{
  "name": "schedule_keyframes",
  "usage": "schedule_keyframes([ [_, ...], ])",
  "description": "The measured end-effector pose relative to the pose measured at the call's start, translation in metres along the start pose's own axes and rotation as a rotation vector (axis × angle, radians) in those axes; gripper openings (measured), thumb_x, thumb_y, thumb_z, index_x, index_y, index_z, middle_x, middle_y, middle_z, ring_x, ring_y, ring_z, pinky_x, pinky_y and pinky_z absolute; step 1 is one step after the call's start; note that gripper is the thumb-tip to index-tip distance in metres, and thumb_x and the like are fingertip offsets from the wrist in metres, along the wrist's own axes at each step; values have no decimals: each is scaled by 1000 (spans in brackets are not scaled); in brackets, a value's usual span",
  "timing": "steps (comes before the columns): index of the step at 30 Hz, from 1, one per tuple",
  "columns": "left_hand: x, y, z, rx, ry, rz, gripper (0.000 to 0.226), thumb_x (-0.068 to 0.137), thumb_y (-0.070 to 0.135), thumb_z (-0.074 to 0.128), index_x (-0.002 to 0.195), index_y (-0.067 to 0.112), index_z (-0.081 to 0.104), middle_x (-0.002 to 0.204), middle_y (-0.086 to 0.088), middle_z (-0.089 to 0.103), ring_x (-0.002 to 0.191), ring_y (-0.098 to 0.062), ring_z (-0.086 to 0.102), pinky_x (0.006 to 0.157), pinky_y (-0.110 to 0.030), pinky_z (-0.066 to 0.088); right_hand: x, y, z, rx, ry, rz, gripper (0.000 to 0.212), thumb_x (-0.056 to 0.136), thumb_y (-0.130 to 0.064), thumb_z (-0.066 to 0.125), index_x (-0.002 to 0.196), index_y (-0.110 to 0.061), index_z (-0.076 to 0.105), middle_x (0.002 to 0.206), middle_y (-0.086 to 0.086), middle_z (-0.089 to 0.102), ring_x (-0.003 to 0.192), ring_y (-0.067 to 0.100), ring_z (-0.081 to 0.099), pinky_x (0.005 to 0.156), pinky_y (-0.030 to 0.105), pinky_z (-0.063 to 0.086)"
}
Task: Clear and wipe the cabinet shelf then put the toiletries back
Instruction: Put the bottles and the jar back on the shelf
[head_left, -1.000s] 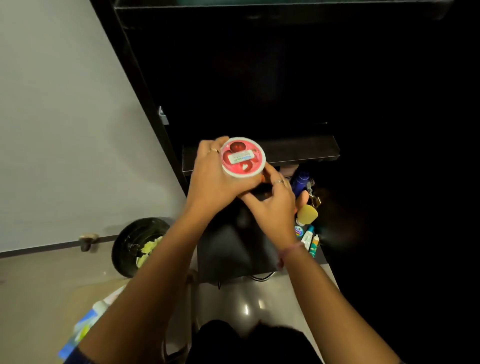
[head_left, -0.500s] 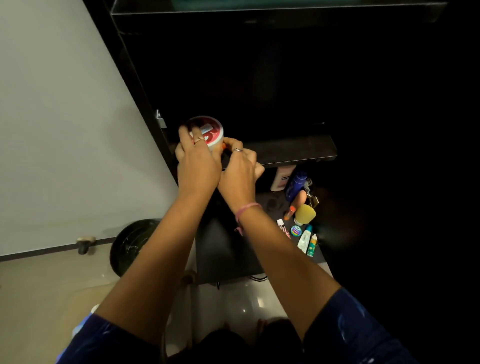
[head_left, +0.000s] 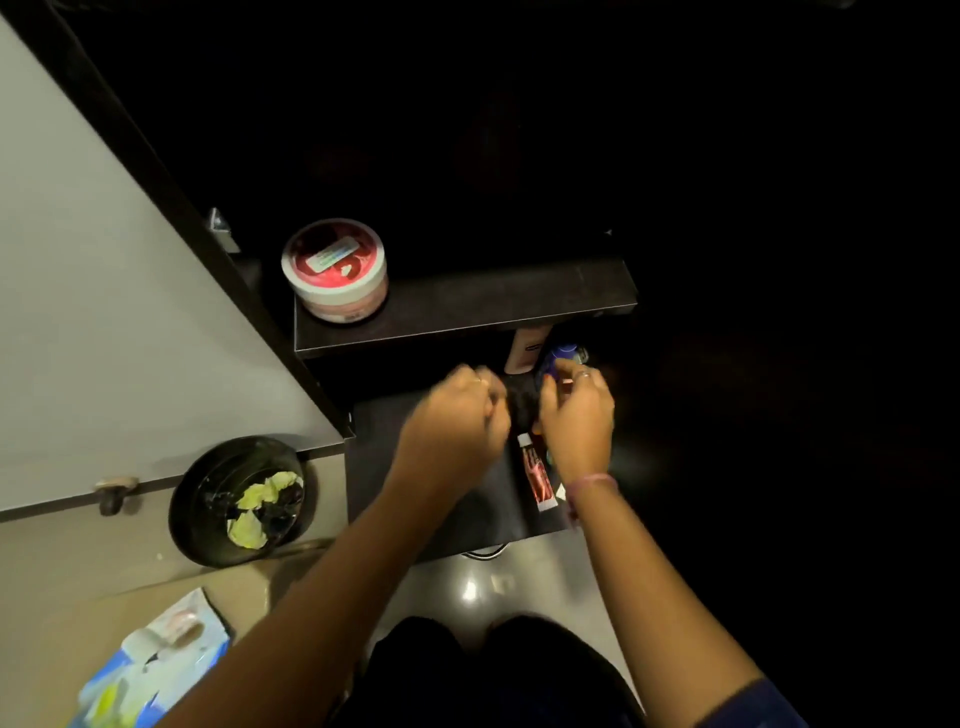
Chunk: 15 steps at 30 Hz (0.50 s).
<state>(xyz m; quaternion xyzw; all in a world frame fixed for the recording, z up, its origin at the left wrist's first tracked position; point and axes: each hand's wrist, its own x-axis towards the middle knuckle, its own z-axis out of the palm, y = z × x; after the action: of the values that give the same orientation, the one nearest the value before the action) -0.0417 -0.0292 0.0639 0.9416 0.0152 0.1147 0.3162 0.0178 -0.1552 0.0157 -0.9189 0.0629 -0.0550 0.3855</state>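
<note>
The red-lidded white jar (head_left: 336, 270) stands at the left end of the dark cabinet shelf (head_left: 493, 304), with no hand on it. Both hands are down at the lower dark surface (head_left: 483, 509) among the toiletries. My right hand (head_left: 576, 415) has its fingers curled around the bottom of a blue bottle (head_left: 563, 356). My left hand (head_left: 457, 410) is blurred, fingers curled, beside a dark shape between the two hands; whether it holds that shape is unclear. A red-and-white tube (head_left: 537, 475) lies by my right wrist. A pale bottle (head_left: 524, 351) stands under the shelf edge.
The grey cabinet door (head_left: 130, 312) hangs open at the left. On the floor below it sits a black bin (head_left: 241, 501) with yellow-green scraps. A blue and white packet (head_left: 156, 654) lies at the bottom left. The cabinet interior to the right is too dark to read.
The jar was carried up and left onto the shelf and let go. Both hands have since dropped to the lower surface, the right one reaching the blue bottle.
</note>
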Motion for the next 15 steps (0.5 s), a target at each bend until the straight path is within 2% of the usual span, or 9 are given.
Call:
schedule_keyframes([
  [1,3,-5,21,-41,-93,-56,29,82,27,47,92,8,66,87,-12,65,78,-32,64,71,-41,54,11,2,-6,-48,-16,30,30,88,-14,57,116,-3,60,115,16,59,108,32,57,95,36,44],
  [3,19,-12,53,-105,-254,-234,27,84,22,54,102,6,66,99,-13,67,93,-32,64,84,-38,51,33,5,-11,-142,-61,78,39,89,-15,57,126,-2,52,125,18,55,117,32,52,97,34,41],
  [6,57,-21,84,-169,-285,-405,37,86,19,61,117,-1,58,116,-18,63,108,-31,59,95,-35,45,55,5,-7,-219,-139,92,45,90,-18,57,130,0,47,129,20,52,120,33,50,96,36,42],
  [9,93,-26,104,-79,-309,-488,42,93,28,53,116,-6,58,120,-24,60,114,-37,54,93,-37,41,69,7,5,-292,-166,75,36,90,-23,58,116,1,52,120,20,57,112,36,55,88,38,46],
  [13,120,-33,137,-82,-385,-555,44,93,43,50,121,10,59,125,-14,59,113,-30,57,83,-30,43,85,12,16,-333,-180,97,28,89,-23,59,102,2,60,108,22,62,102,40,59,82,39,49],
  [15,124,-37,150,-82,-380,-535,44,93,44,51,123,12,57,128,-13,57,116,-29,55,86,-30,43,89,13,19,-344,-204,126,26,89,-20,57,99,3,62,106,22,63,100,41,60,80,39,50],
])
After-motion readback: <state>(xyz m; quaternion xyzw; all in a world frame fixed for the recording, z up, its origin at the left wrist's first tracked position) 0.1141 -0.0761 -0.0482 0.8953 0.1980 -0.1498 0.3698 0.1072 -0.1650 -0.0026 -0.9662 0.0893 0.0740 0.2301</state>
